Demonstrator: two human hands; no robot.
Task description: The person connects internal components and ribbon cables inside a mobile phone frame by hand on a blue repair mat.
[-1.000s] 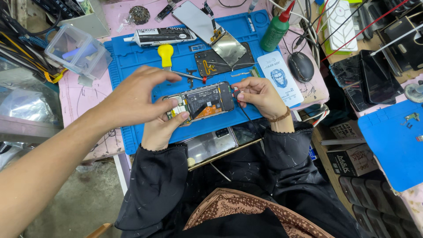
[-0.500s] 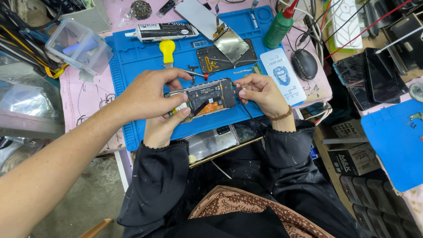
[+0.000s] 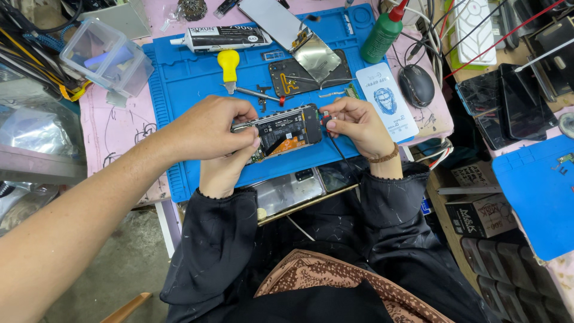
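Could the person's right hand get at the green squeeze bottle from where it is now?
Probably yes. Only blue mat and a white card lie between the right hand, at the opened phone's end, and the green bottle; it would have to let go first.

A bare forearm and hand (image 3: 206, 128) entering from the lower left edge cover the left end of the opened phone (image 3: 281, 131) and most of the sleeved left hand (image 3: 221, 173) beneath. The phone's small parts are too fine to identify. A clear plastic box (image 3: 104, 57) and dark screens (image 3: 508, 101) run off frame.
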